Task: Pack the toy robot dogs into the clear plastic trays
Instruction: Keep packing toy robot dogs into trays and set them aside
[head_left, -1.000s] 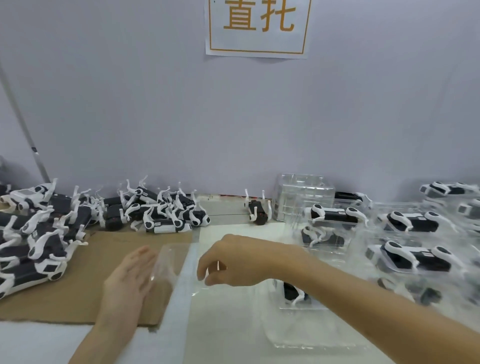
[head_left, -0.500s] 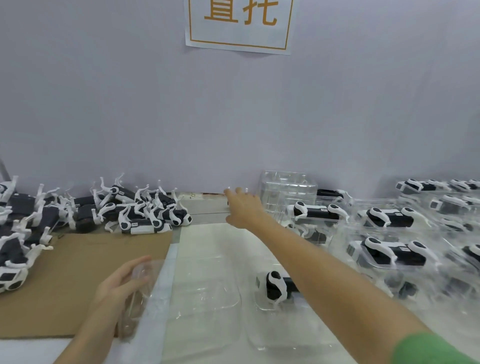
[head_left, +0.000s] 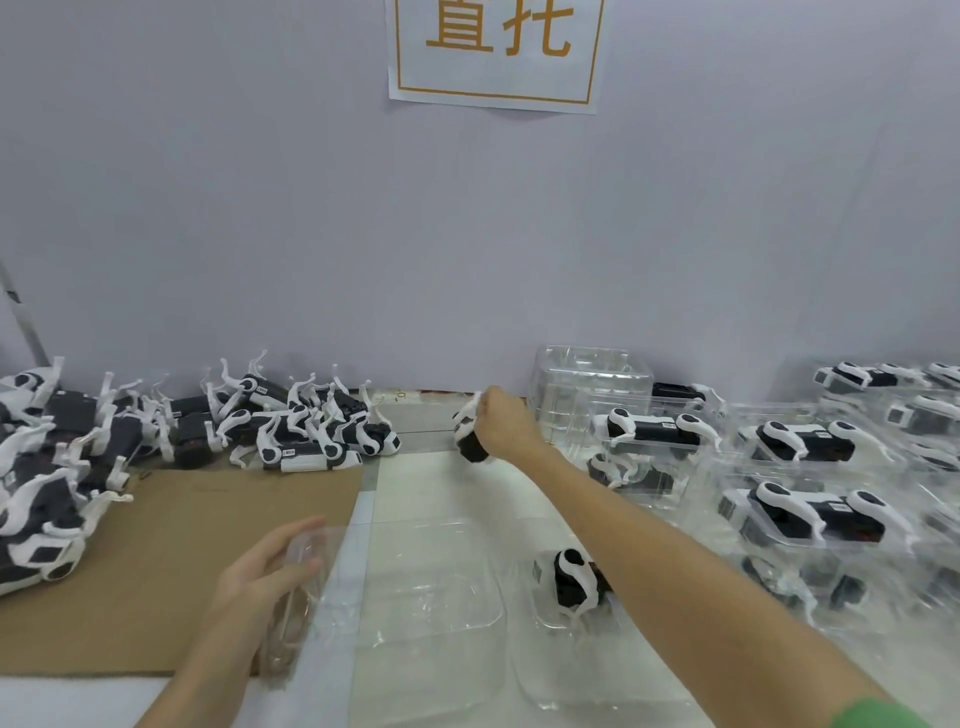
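Clear plastic marks the goal: the empty tray (head_left: 431, 577) lies flat near us, in the middle, while our right hand (head_left: 506, 423) is stretched far off toward the wall (head_left: 311, 234), fingers curled tight round a toy robot dog (head_left: 469, 441) whose body stands roughly upright beside the fist. Our left hand (head_left: 254, 582) grips another clear plastic piece (head_left: 306, 597) just left of that tray — nearer it, but occupied. So we judge the dog must come back toward us and be laid down lengthwise, left to right, as the packed dogs (head_left: 652, 430) on the right lie.
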